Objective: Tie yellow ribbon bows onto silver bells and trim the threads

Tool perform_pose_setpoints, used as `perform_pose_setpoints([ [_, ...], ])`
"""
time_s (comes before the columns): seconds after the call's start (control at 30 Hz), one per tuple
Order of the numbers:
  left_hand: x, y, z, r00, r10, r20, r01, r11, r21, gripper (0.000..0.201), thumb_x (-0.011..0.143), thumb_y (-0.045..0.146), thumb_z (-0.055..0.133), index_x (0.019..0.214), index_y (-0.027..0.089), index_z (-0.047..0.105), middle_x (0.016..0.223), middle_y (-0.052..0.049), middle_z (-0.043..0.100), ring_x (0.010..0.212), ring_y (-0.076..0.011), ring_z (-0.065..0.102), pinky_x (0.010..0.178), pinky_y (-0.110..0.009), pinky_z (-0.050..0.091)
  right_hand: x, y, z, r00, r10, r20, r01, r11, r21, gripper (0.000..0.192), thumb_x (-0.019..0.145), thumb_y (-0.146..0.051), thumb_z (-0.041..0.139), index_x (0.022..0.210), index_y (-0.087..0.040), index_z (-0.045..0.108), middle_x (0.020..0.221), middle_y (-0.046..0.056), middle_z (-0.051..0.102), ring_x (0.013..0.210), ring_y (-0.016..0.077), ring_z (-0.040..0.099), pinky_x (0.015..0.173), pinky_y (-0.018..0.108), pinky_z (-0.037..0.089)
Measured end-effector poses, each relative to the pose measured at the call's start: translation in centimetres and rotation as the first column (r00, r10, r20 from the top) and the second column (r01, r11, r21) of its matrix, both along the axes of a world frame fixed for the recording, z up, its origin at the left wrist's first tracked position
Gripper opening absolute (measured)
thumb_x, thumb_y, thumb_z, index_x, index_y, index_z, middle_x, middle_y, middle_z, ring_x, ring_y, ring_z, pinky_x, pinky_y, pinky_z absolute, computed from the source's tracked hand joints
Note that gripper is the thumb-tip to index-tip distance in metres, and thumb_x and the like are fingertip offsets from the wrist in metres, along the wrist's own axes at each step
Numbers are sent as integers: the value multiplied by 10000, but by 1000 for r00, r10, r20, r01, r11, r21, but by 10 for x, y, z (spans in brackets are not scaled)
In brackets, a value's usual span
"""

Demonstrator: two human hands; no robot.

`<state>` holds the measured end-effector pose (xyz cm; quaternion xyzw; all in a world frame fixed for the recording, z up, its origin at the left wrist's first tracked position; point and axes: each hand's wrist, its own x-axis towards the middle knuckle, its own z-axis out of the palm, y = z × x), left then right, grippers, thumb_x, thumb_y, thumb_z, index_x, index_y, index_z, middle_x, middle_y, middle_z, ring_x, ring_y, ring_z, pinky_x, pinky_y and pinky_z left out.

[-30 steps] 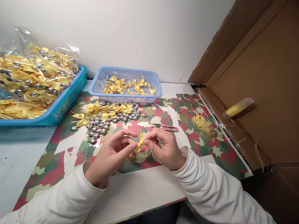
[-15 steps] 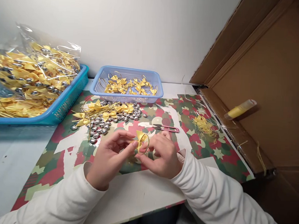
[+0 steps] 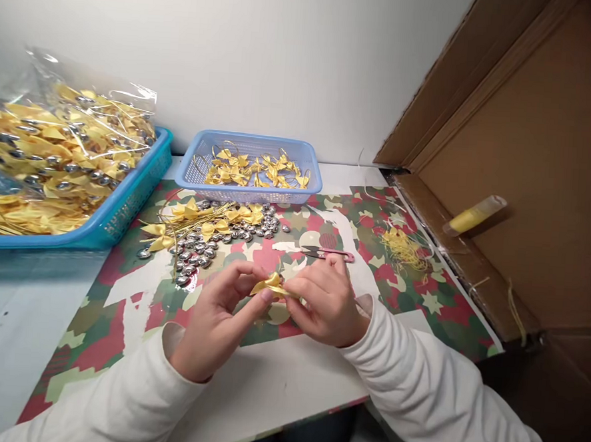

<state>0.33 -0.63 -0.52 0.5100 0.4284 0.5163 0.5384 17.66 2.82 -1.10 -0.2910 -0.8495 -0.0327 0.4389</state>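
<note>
A small yellow ribbon bow [image 3: 270,285] is pinched between my left hand [image 3: 219,316] and my right hand [image 3: 323,303], just above the camouflage-patterned mat [image 3: 120,304]. Both hands have their fingertips closed on the bow. Its gold loop is hidden behind my fingers. Beyond my hands lies a pile of silver beads [image 3: 209,239] mixed with loose yellow bows [image 3: 195,218]. Pink thread snips [image 3: 329,253] lie right behind my right hand.
A pale blue basket [image 3: 308,175] of finished bows stands at the back. A teal basket [image 3: 126,204] with a clear bag of bows sits at the left. Yellow thread scraps [image 3: 401,247] lie at the right, beside a cardboard box [image 3: 529,162] holding a yellow tube [image 3: 473,215].
The bow has been turned from upright to flat between my fingers, and its gold loop is no longer seen. My hands have shifted slightly lower.
</note>
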Motion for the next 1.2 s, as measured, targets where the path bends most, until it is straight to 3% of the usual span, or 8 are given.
perform_pose_setpoints([
  [0.2, 2, 3, 0, 998, 59, -2, -59, 997, 43, 177, 813, 280, 713, 791, 188, 563, 722, 17, 623, 597, -90, 599, 526, -176, 485, -4, -3, -3, 989, -24, -144, 17, 999, -52, 115, 849, -177, 597, 753, -195, 536, 608, -42, 611, 561, 109, 486, 634, 323, 273],
  [0.37, 0, 1, -6, 995, 95, -36, -91, 991, 94, 155, 808, 235, 709, 794, 189, 562, 731, 11, 605, 644, -108, 619, 547, -183, 488, -8, -8, 0, 988, -47, -150, 32, 994, -101, 144, 825, -264, 591, 714, -190, 536, 561, -44, 572, 519, 106, 456, 628, 326, 270],
  [0.63, -4, 0, -18, 967, 164, -195, -95, 942, 321, 155, 827, 103, 629, 905, 225, 572, 826, 11, 615, 780, -123, 671, 669, -189, 532, -11, -12, 2, 986, -96, -137, 68, 978, -199, 99, 835, -213, 500, 773, -172, 567, 595, -28, 602, 521, 103, 459, 633, 324, 257],
  [0.8, -5, 2, -18, 935, 173, -309, -34, 913, 406, 313, 826, 65, 607, 1078, 251, 610, 949, -9, 707, 800, -130, 703, 711, -207, 559, -12, -12, 1, 992, -86, -95, 65, 977, -204, 144, 842, -163, 446, 742, -177, 548, 597, -21, 607, 542, 112, 462, 635, 324, 253],
  [0.9, -5, 3, -14, 916, 168, -364, 15, 893, 450, 285, 813, 49, 607, 994, 255, 686, 866, 13, 739, 774, -114, 696, 708, -180, 545, -11, -11, 2, 992, -63, -110, 34, 969, -246, 163, 829, -156, 433, 697, -188, 522, 566, -32, 573, 536, 109, 454, 630, 319, 253],
  [0.97, -4, 2, -10, 928, 166, -333, -22, 918, 396, 221, 803, 64, 620, 900, 241, 711, 797, 19, 739, 723, -107, 688, 668, -165, 539, -11, -10, 3, 990, -38, -135, -5, 952, -306, 171, 824, -163, 428, 671, -193, 498, 566, -35, 565, 534, 105, 452, 632, 316, 264],
  [1.1, -1, 0, -5, 981, 103, -162, -82, 988, 129, 71, 796, 156, 662, 805, 211, 705, 709, 7, 731, 629, -115, 681, 535, -155, 527, -10, -10, 5, 979, -15, -202, -68, 914, -400, 171, 815, -174, 433, 648, -199, 458, 562, -42, 532, 516, 98, 430, 625, 304, 289],
  [1.2, 1, 0, -3, 997, 74, -30, -76, 996, -52, 42, 763, 219, 723, 760, 194, 689, 644, 9, 721, 570, -112, 671, 495, -151, 519, -9, -10, 5, 969, -3, -247, -107, 897, -430, 169, 807, -173, 448, 640, -198, 446, 550, -51, 497, 511, 92, 425, 624, 291, 310],
])
